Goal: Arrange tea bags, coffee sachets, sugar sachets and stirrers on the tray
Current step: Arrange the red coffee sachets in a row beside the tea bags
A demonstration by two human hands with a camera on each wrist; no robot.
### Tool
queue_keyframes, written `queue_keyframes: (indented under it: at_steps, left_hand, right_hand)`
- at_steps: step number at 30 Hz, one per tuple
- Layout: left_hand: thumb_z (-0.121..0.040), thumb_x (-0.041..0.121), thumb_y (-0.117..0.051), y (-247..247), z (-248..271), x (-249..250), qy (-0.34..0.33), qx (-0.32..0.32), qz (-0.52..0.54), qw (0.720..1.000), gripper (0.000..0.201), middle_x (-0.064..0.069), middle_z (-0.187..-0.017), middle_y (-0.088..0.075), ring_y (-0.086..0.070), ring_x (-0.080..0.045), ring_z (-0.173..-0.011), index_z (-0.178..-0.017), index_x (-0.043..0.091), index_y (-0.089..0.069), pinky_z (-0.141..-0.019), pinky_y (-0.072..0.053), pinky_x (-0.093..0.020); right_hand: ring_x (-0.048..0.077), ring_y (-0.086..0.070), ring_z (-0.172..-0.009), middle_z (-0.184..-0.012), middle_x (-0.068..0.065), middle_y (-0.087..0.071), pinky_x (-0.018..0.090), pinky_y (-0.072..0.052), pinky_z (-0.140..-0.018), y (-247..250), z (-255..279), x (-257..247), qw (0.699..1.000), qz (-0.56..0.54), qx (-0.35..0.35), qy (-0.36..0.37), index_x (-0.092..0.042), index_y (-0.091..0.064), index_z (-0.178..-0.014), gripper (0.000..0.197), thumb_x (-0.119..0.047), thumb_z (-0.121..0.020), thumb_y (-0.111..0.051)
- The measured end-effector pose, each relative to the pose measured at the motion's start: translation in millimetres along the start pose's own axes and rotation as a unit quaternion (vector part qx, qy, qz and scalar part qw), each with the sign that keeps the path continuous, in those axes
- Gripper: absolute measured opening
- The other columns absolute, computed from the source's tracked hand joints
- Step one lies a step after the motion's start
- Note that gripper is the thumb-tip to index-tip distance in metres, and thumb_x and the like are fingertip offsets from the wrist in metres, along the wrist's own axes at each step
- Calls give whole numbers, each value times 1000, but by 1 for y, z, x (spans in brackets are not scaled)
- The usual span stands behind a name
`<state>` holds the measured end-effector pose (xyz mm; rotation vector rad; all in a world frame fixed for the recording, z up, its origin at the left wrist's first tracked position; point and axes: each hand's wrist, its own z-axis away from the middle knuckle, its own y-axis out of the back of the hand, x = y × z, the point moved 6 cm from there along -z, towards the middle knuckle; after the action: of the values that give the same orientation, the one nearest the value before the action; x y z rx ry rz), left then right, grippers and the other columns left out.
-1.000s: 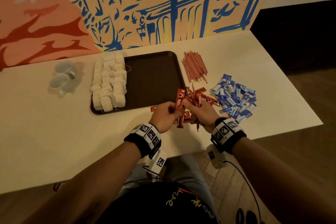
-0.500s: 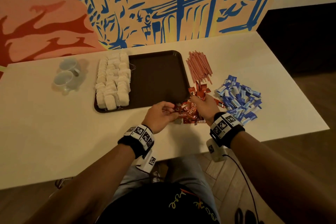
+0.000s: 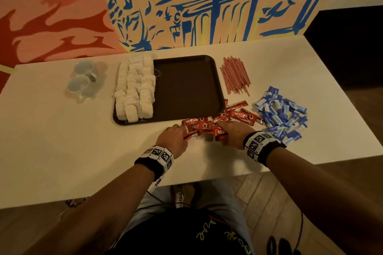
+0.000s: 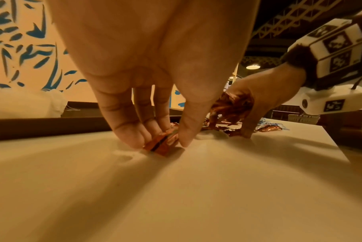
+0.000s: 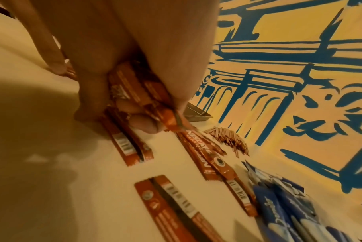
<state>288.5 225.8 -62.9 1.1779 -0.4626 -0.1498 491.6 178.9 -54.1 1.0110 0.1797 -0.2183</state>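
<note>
Both forearms bare. Left hand (image 3: 173,137) and right hand (image 3: 233,133) each carry a black wristband (image 3: 150,166) topped with white blocks bearing black square markers. White camera housing (image 4: 329,102) under right wrist, thin black cable trailing toward 6 o'clock.

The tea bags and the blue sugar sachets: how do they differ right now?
The tea bags are white and lie in neat rows on the left part of the brown tray; the blue sugar sachets are blue and white and lie in a loose heap on the table, right of the tray. Neither is touched by a hand.
</note>
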Motion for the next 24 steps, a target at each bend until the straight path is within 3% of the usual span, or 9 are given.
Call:
queue_keyframes:
  at_steps: [4,7,10,14,17,19,22,24]
  left_hand:
    - [-92,34,-65,9,3,-7,15,-7,-3,1000,30,-3,-112,-63,-61,-24,-102,-118,22,-61,-90,-50,-37]
    - [-91,34,-66,15,6,-9,25,-1,20,999,26,0,-109,-64,-60,-20,-98,-115,24,-63,-84,-48,-33]
    - [-91,34,-68,21,9,-10,34,1,56,998,26,1,-108,-65,-61,-19,-97,-114,24,-65,-81,-48,-31]
    - [-90,35,-70,27,9,-10,49,12,157,986,26,7,-104,-66,-64,-15,-94,-113,24,-65,-85,-55,-36]
    - [-92,26,-71,31,6,-3,35,8,279,960,18,9,-99,-67,-65,-10,-89,-109,21,-66,-84,-55,-31]
    - [-94,16,-68,34,2,6,23,-15,372,928,16,0,-101,-71,-70,-14,-86,-110,15,-69,-80,-59,-29]
    - [-96,4,-64,38,1,26,12,-53,495,867,19,-6,-97,-72,-72,-17,-87,-113,9,-70,-74,-58,-22]
    - [-94,3,-66,43,2,43,3,-78,559,826,23,-5,-99,-74,-74,-14,-88,-116,7,-71,-75,-57,-23]
  right_hand:
    - [28,-53,-131,-150,5,-49,44,-41,-113,7,-1,2,1000,23,11,10,-23,-42,-149,58,-35,-97,-66]
    - [27,-50,-133,-153,2,-44,41,-39,-113,10,2,1,999,18,22,24,-21,-46,-147,53,-34,-99,-62]
    - [26,-53,-129,-147,6,-51,39,-41,-111,11,2,4,999,25,30,18,-18,-46,-145,50,-32,-100,-61]
    - [26,-59,-120,-136,8,-59,39,-47,-104,17,5,6,999,19,40,-1,-17,-44,-145,50,-36,-100,-59]
    - [15,-62,-92,-114,2,-68,29,-48,-83,32,6,8,995,-50,85,-17,-21,-56,-122,26,-33,-100,-60]
    - [11,-63,-78,-96,-1,-69,23,-47,-69,46,11,8,980,-162,117,-19,-22,-58,-109,13,-32,-101,-60]
    - [7,-58,-64,-75,-7,-62,18,-40,-56,66,24,2,924,-350,152,-11,-22,-60,-94,12,-30,-103,-59]
    - [11,-56,-59,-73,-2,-62,20,-43,-53,70,32,-8,874,-468,128,-8,-19,-61,-89,17,-29,-103,-59]
